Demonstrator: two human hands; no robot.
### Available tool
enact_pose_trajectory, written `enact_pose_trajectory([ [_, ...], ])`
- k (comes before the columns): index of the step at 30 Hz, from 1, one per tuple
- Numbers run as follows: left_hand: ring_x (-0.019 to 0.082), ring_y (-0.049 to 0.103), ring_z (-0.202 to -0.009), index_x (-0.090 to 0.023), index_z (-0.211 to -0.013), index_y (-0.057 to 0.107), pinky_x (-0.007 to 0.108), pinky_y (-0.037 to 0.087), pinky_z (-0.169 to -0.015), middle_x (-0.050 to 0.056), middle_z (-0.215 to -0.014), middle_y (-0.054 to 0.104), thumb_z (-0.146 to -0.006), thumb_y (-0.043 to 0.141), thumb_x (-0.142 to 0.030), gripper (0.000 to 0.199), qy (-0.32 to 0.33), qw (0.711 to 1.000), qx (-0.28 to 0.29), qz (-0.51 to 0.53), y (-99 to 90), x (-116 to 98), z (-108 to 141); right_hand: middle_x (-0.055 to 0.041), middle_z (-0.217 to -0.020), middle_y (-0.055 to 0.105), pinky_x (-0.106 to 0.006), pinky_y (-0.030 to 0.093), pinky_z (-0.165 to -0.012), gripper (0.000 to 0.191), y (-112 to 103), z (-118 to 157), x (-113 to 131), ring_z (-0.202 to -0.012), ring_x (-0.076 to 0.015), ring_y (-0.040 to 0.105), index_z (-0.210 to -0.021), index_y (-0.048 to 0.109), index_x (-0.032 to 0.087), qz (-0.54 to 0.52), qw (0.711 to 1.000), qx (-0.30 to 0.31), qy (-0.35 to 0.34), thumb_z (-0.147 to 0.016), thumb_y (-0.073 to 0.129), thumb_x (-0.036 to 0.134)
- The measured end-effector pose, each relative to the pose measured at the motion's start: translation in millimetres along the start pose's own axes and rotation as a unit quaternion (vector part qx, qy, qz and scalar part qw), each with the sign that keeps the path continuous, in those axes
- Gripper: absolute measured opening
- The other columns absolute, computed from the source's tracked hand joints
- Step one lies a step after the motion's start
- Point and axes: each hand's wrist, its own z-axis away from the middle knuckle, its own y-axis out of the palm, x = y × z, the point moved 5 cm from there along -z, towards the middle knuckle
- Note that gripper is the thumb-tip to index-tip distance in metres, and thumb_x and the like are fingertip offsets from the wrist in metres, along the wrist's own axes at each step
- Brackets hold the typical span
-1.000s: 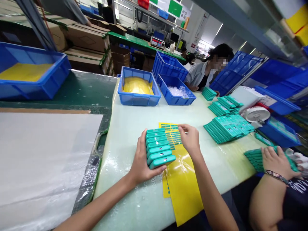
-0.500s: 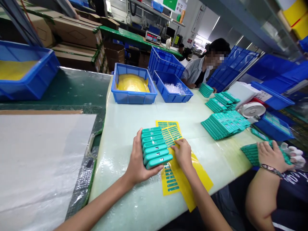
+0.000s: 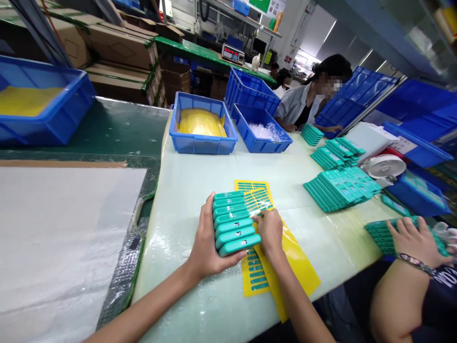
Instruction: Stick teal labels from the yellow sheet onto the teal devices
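My left hand (image 3: 206, 240) clasps the left side of a row of several teal plastic cases (image 3: 233, 222) that stand on edge on the pale table. The nearest cases carry small white labels. My right hand (image 3: 270, 230) rests fingers-down on yellow sticker sheets (image 3: 282, 250) printed with teal strips, right beside the row's right end. Its fingertips pinch at the sheet surface, and whether a sticker is between them I cannot tell.
Two blue bins stand at the table's far end, one with yellow sheets (image 3: 202, 125), one with clear bags (image 3: 262, 130). More teal case stacks (image 3: 339, 188) lie to the right. A neighbour's hand (image 3: 410, 237) rests on another stack. A seated person (image 3: 307, 105) works opposite.
My right hand drew back from the far end of the yellow sheets to the near end, close against the teal row. The sheets shifted toward me. My left hand kept its hold.
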Motion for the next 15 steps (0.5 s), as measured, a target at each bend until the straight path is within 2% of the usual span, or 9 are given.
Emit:
enact_pose_trajectory([
  [7,0.049,0.055,-0.158,-0.028,-0.191,0.010,0.067,0.054,-0.126,0.023,-0.178,0.044,-0.090,0.081,-0.087,0.137,-0.005,1.000,-0.015,0.012,2.6,2.8,1.3,-0.0189,-0.118,0.080,-0.035,0.048,-0.088,0.022,3.4,7.1,-9.0,-0.106,-0.0327,0.076,-0.120,0.091,0.010,-0.020,1.000,-0.022,0.004,-0.109,0.076,0.022],
  [11,0.050,0.053,-0.160,-0.028,-0.190,0.005,0.068,0.051,-0.129,0.024,-0.180,0.040,-0.089,0.086,-0.081,0.140,-0.014,1.000,0.021,0.011,2.3,3.1,0.3,-0.0176,-0.118,0.080,-0.035,0.047,-0.086,0.022,5.6,2.0,-16.2,-0.107,-0.0324,0.076,-0.120,0.090,0.012,-0.035,0.999,-0.028,0.002,-0.105,0.081,0.025],
  [15,0.050,0.051,-0.160,-0.027,-0.190,0.003,0.069,0.051,-0.129,0.026,-0.180,0.038,-0.088,0.089,-0.077,0.142,-0.014,0.999,0.029,0.009,0.8,4.0,-0.2,-0.0165,-0.117,0.079,-0.034,0.047,-0.085,0.019,7.8,1.9,-17.4,-0.103,-0.0306,0.075,-0.117,0.089,0.011,-0.047,0.998,-0.039,-0.005,-0.103,0.081,0.023],
])
